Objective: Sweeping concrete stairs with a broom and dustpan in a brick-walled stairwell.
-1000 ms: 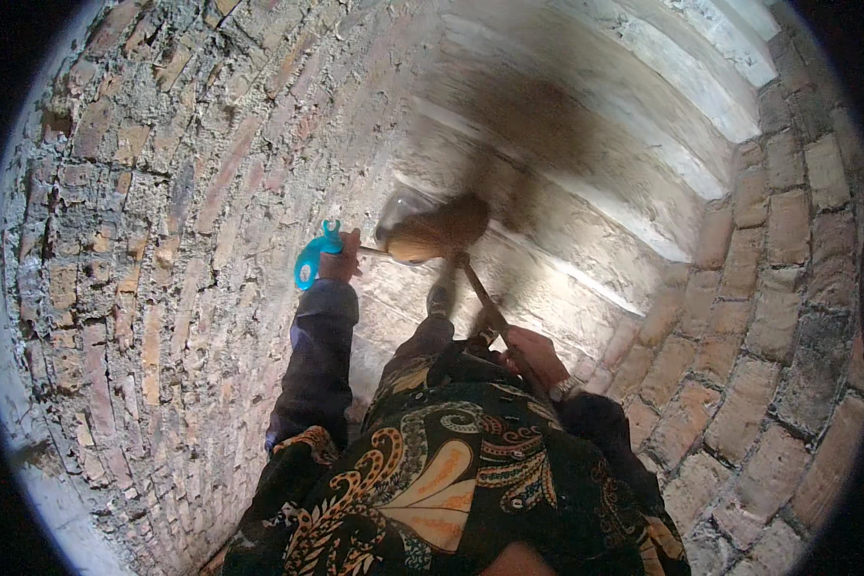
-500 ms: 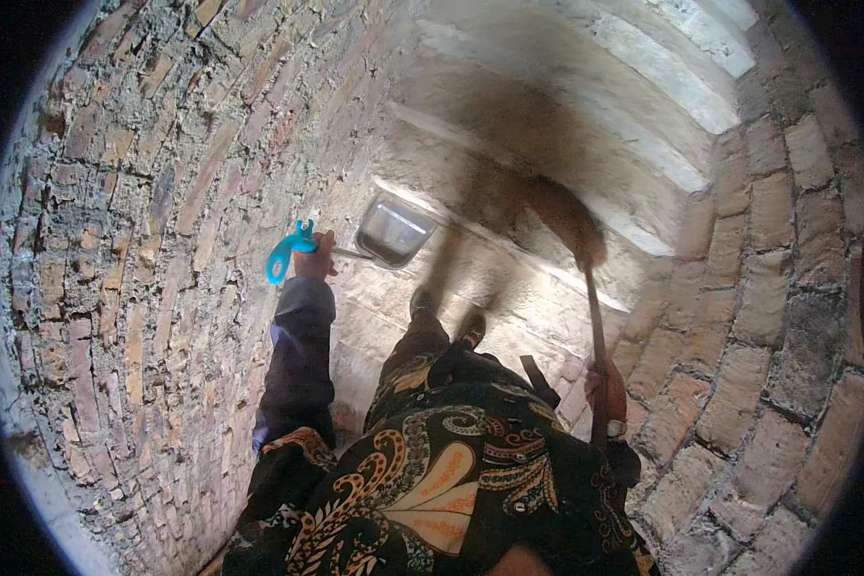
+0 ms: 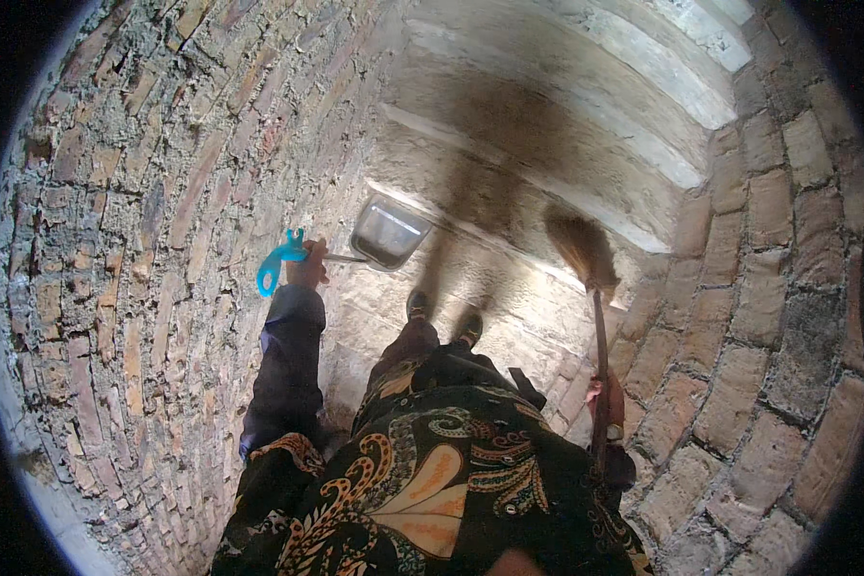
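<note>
My left hand (image 3: 307, 267) is closed round the handle of a long-handled dustpan, near its turquoise grip end. The dark grey dustpan (image 3: 390, 233) lies by the foot of a stair step, to the right of that hand. On the right, my right hand (image 3: 606, 396) grips the long wooden stick of a broom. The brown bristles of the broom (image 3: 582, 248) fan out over the step edge at the right side of the stairs. Whether the bristles touch the stone cannot be made out.
Pale stone steps (image 3: 547, 110) rise ahead, partly in shadow. A rough brick wall (image 3: 154, 240) stands close on the left, and another brick wall (image 3: 730, 336) curves along the right. My shoes (image 3: 468, 327) rest on the lit stone below the steps.
The broom head has swung right and toward me, and its bristles are less smeared. My left hand and the dustpan have shifted slightly left in the picture.
</note>
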Demonstrator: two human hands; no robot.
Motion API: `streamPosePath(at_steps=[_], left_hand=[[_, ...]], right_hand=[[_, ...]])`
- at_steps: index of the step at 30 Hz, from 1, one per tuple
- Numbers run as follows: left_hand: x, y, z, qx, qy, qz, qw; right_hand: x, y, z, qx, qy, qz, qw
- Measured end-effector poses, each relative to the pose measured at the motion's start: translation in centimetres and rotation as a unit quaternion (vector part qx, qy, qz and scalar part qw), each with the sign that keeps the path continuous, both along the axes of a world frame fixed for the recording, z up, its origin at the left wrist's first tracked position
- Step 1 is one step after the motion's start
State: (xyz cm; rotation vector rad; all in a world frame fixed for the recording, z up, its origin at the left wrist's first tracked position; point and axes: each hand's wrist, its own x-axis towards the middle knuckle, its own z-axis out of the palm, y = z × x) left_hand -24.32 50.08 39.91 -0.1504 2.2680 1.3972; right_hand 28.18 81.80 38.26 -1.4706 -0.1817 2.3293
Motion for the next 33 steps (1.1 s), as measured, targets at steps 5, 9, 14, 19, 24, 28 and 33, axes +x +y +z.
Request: streamPosePath(at_steps=[5,9,14,19,24,28,33], left_hand=[[-0.4,-0.6,-1.1,0.053,0.038,-0.004,0.998],[-0.2,-0.4,-0.8,0.047,0.021,-0.019,0.998],[-0.6,-3.1,-3.7,-0.020,0.118,-0.022,0.993],[0.1,-0.5,-1.3,-0.044,0.117,-0.028,0.992],[-0.4,-0.8,1.6,-0.054,0.154,-0.081,0.983],[-0.5,-1.8,-2.2,0.007,0.217,-0.069,0.974],[-0.5,-2.0,-3.4,0.232,0.098,0.014,0.968]], right_hand=[[-3.9,0.7,-0.6,-0.093,0.100,0.063,0.989],[-10.7,-0.9,0.7,-0.020,0.065,0.075,0.995],[-23.3,-2.9,0.6,0.014,0.049,0.276,0.960],[-32.5,-4.8,0.1,0.075,0.056,0.321,0.943],[-33.8,-7.5,4.8,0.123,0.015,0.397,0.909],[-35.1,-5.9,4.4,0.134,-0.004,0.389,0.911],[-41.2,-2.8,2.4,0.202,0.022,0.351,0.914]])
